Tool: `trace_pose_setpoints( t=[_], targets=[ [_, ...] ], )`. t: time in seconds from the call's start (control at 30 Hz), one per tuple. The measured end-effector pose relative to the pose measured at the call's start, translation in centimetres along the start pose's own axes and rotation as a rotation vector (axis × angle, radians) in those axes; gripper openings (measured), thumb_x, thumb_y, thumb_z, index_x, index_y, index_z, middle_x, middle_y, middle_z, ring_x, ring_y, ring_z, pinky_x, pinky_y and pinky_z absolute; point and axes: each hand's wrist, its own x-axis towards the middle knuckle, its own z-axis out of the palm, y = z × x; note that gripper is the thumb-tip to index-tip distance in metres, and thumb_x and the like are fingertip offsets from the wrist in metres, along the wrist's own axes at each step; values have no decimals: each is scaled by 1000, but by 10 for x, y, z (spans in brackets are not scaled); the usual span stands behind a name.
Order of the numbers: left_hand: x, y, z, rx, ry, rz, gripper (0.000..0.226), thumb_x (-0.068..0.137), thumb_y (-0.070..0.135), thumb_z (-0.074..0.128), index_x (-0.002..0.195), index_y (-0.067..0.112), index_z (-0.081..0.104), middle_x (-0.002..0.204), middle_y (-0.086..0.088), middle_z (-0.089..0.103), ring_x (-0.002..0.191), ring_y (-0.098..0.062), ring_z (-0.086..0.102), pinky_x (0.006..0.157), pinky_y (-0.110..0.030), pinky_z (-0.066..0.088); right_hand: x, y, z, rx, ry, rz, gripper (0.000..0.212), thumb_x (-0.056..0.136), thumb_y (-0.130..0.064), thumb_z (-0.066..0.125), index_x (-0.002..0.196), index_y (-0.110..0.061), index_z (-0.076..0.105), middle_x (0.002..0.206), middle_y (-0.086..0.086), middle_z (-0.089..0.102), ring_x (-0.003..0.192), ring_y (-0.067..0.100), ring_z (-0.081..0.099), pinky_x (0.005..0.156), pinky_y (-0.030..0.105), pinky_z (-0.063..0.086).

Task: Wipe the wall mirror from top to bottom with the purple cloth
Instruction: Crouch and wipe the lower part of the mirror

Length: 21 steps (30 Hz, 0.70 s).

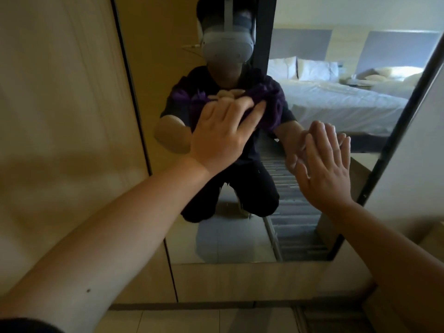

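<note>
Pale wood-grain panelling [60,104] surrounds a tall wall mirror [228,236] with a thin dark frame [134,92]; the glass reflects a kneeling person in dark clothes, a bed [336,99] with white linen and pillows, and a striped floor covering. Tiled floor [192,320] shows below the panel's bottom edge. The left hand [223,135] reaches up to the mirror's middle, its fingers [254,111] curled and closed on the purple cloth [269,109], which is bunched and pressed against the glass. The right hand [326,169] is spread flat, fingers extended and holding nothing, palm laid on the glass near the mirror's right edge, lower than the cloth. Bare glass lies below both hands down to the bottom edge, and to the left of the cloth up to the left frame.
</note>
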Motion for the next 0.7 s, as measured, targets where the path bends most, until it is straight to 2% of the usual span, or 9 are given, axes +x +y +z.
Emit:
trace_pose_setpoints(
  t=[0.1,0.17,0.3,0.47,0.6,0.7],
  targets=[
    [-39,24,7,-30,-17,9,32,94,12,69,125,17,70,116,-5,62,92,-27,63,79,-42,47,-5,2,8,23,45,-9,56,104,-35,38,153,-10,26,163,15,16,152,32,5,120,61,4],
    [-75,37,7,-58,-74,102,35,95,13,67,130,17,67,120,-4,55,95,-25,62,80,-41,47,-6,2,11,41,69,-18,55,104,-35,38,152,-10,29,162,15,18,152,32,6,120,61,4],
    [-145,51,4,-104,-163,287,35,99,14,59,134,18,62,122,-3,54,100,-23,57,84,-38,44,-7,6,15,39,114,-40,52,106,-36,35,150,-8,34,160,16,23,151,32,10,120,60,5],
    [-177,61,2,-116,-165,271,33,99,15,60,132,20,62,120,0,53,99,-20,55,83,-36,43,-5,7,15,27,118,-36,52,104,-31,40,150,-8,36,160,14,23,151,30,8,121,57,4],
    [-224,70,-8,-145,-287,323,37,96,16,61,132,23,60,120,1,49,102,-20,52,87,-36,41,-7,7,5,50,68,-26,52,102,-29,45,149,-7,39,161,14,22,152,31,10,121,59,6],
    [-227,73,-13,-183,-359,272,38,98,14,59,135,22,59,120,0,49,101,-21,55,87,-38,44,-10,16,-8,64,56,4,58,101,-28,45,154,-11,27,163,11,11,152,30,4,121,60,6]
  ],
)
